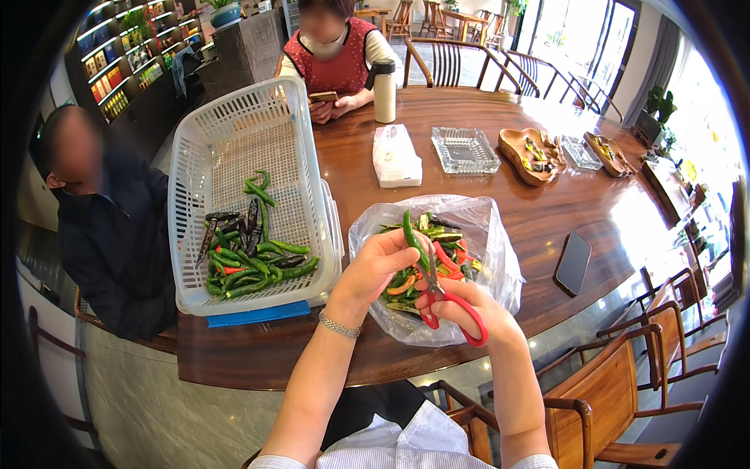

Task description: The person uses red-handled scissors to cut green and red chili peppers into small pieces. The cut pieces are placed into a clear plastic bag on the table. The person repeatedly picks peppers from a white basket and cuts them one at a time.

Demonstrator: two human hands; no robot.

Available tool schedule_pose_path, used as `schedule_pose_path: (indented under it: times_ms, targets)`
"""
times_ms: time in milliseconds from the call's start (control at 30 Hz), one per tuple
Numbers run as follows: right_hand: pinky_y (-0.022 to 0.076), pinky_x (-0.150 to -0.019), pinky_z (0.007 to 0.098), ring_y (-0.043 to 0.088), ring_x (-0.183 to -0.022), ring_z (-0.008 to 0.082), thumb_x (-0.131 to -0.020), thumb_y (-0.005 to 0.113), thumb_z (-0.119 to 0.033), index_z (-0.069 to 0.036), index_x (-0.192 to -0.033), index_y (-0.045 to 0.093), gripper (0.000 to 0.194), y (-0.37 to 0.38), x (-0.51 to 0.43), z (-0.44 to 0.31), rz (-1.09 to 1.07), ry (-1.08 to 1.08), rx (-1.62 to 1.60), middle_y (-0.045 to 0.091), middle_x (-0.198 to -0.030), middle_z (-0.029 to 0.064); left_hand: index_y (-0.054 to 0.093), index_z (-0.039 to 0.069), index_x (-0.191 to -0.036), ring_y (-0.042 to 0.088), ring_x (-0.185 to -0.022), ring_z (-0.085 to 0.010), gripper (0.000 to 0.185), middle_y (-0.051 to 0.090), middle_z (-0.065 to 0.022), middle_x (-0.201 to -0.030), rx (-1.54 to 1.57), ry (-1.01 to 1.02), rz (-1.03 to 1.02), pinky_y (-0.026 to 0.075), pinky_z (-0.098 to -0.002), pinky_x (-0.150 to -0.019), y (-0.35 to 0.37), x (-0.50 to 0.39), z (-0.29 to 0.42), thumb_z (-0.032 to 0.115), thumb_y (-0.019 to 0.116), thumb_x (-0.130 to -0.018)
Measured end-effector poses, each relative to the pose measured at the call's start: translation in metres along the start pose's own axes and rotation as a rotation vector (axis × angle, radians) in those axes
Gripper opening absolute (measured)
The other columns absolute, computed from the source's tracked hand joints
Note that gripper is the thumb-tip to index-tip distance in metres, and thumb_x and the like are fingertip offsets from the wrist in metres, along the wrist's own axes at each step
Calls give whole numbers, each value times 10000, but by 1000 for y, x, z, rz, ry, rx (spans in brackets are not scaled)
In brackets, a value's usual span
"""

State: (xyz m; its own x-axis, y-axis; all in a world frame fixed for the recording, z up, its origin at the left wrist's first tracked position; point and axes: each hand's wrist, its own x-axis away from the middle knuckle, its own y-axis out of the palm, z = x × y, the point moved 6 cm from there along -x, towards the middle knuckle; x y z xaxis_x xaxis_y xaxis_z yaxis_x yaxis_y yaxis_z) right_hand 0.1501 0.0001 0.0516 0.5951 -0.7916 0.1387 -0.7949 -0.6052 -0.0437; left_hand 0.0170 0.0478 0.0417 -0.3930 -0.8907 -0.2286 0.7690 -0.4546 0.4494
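Note:
My left hand (pixel 375 264) holds a green chili pepper (pixel 415 239) upright between thumb and fingers. Red-handled scissors (pixel 463 316) are in my right hand (pixel 477 302), their blades against the lower part of that pepper. Both hands are above a clear plastic bag (pixel 498 258), which lies spread on the table and holds cut green, red and dark peppers (pixel 448 258). To the left, a white plastic basket (pixel 199 140) contains whole green peppers (pixel 246 272), a few red ones and some dark, blackened ones.
The wooden table (pixel 345 357) also bears a tissue pack (pixel 396 157), a flask (pixel 384 91), glass ashtrays (pixel 464 150), carved wooden trays (pixel 530 155) and a smartphone (pixel 573 262). A person with a phone sits across; another person sits left, beside the basket. Wooden chairs (pixel 603 393) stand at right.

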Motion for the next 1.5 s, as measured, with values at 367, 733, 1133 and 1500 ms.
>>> schedule_pose_path:
  times_ms: [367,733,1133,1500]
  targets:
    - [437,-717,255,536,-762,131,-810,536,-85,69,-1042,552,279,4,7,-8,22,13,-49,590,-830,78,586,6,-950,523,-943,-171,255,575,-73,-953,-16,-15,2,396,-322,-880,4,6,6,205,654,-806]
    - [416,-612,234,519,-653,112,-773,545,-135,67,-913,602,252,5,6,-4,122,45,-63,578,-702,63,575,15,-915,521,-898,-173,242,554,-79,-901,87,27,-7,412,-298,-827,2,6,4,197,670,-788]
    - [399,-515,230,500,-552,109,-746,532,-117,70,-854,617,232,5,7,-5,90,82,-138,549,-599,43,545,9,-980,563,-860,-200,260,565,-88,-914,362,54,-8,480,-348,-787,-2,4,-6,197,638,-826]
    - [400,-583,237,509,-611,131,-736,504,-129,43,-863,577,226,5,-3,0,101,-8,-143,551,-649,59,547,0,-989,568,-852,-197,295,574,-105,-926,366,-2,4,472,-333,-779,10,3,-15,222,645,-820]
